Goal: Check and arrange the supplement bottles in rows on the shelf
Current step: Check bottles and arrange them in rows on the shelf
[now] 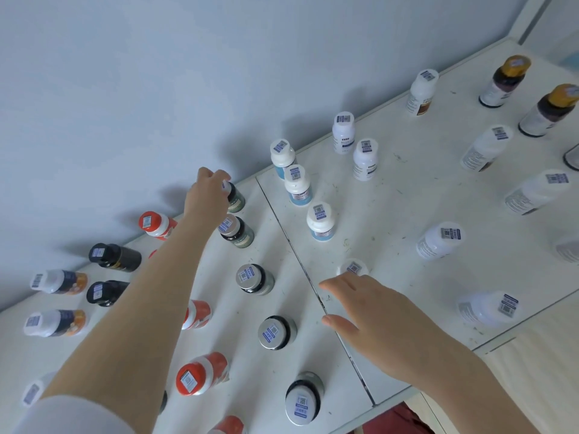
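Observation:
Many supplement bottles stand in rows on a white shelf [391, 198]. My left hand [208, 191] reaches to the back by the wall and grips the cap of a dark green-labelled bottle [235, 200]. More bottles of that kind [236, 231] [253, 278] line up toward me. My right hand [372, 311] hovers low with fingers spread, just behind a white-capped bottle [353, 267] that it partly hides; I cannot tell if it touches it. White bottles with blue labels [297, 184] [319, 220] form the row beyond.
Red-capped bottles [194, 375], black bottles [114, 256] and orange-labelled ones [58, 281] stand left of my left arm. White bottles [438, 239] and amber gold-capped ones [504, 81] fill the right side. A seam [291, 236] splits the shelf. The wall is close behind.

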